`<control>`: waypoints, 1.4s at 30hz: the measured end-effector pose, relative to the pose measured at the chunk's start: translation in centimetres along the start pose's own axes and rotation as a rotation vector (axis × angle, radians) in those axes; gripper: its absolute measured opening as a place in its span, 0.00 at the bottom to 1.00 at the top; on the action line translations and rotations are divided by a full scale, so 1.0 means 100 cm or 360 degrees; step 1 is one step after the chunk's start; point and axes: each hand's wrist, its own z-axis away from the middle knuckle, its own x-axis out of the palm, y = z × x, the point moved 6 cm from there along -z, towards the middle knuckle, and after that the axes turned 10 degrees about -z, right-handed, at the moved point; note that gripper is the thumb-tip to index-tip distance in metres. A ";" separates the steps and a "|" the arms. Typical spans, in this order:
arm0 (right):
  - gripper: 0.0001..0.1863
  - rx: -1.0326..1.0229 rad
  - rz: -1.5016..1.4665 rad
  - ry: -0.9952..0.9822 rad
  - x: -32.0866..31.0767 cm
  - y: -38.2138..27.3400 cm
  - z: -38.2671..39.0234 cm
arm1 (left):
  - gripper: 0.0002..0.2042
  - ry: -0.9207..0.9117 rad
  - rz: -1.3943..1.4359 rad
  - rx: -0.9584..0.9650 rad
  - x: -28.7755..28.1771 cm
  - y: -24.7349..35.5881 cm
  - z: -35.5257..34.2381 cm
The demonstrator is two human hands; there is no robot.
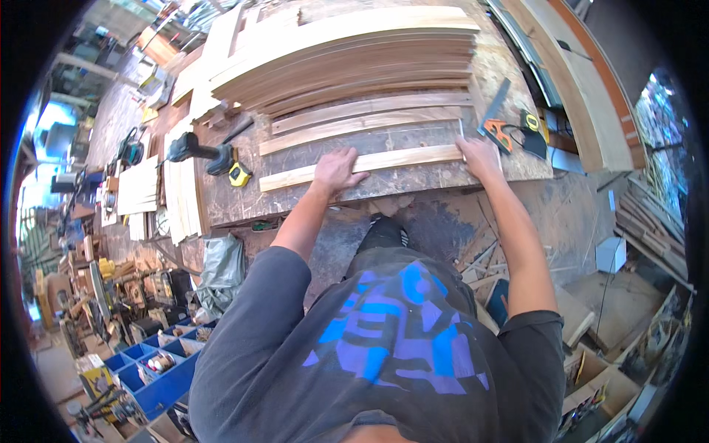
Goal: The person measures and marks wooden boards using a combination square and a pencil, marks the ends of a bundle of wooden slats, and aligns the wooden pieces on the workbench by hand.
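Observation:
A narrow wooden strip (413,156) lies along the near side of the workbench. My left hand (340,171) grips it left of its middle, with the thumb on the near side and the fingers across the top. At the strip's right end my right hand (481,157) is closed around a thin pale stick (461,131) that points away from me; its kind is too small to tell. Two more strips, a nearer one (362,131) and a farther one (369,111), lie parallel beyond the held strip.
Long boards (347,63) are stacked at the back of the workbench (413,183). On the left are a cordless drill (214,155) and a yellow tape measure (239,174). An orange-handled saw (497,131) and another tape measure (529,122) lie right. A blue divided bin (166,384) stands lower left.

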 end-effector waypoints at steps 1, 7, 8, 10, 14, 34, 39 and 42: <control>0.28 0.0006 -0.0032 0.0021 0.001 0.002 0.000 | 0.28 0.0033 0.0002 0.0034 0.000 0.001 0.000; 0.28 0.0005 -0.0040 0.0073 0.008 0.005 0.002 | 0.28 -0.0056 -0.0008 0.0042 -0.001 0.001 -0.001; 0.28 -0.0006 -0.0031 0.0074 0.008 0.006 0.001 | 0.28 -0.0050 -0.0006 0.0060 0.000 0.000 -0.001; 0.26 -0.0021 -0.0018 0.0121 0.008 0.005 0.000 | 0.28 -0.0038 -0.0003 0.0074 -0.001 -0.001 -0.001; 0.22 -0.0027 -0.0057 0.0163 0.004 0.002 0.000 | 0.29 -0.0071 -0.0021 0.0077 0.000 -0.001 -0.001; 0.12 0.0092 -0.1338 0.0464 0.002 -0.196 0.062 | 0.31 0.0080 0.0024 -0.0037 -0.003 0.001 -0.002; 0.18 0.0074 -0.1135 0.0163 0.027 -0.196 0.082 | 0.31 0.0041 0.0019 -0.0070 -0.004 0.002 -0.001; 0.20 0.0094 -0.1124 0.0038 0.039 -0.196 0.088 | 0.32 0.0027 0.0020 -0.0070 -0.003 0.003 -0.002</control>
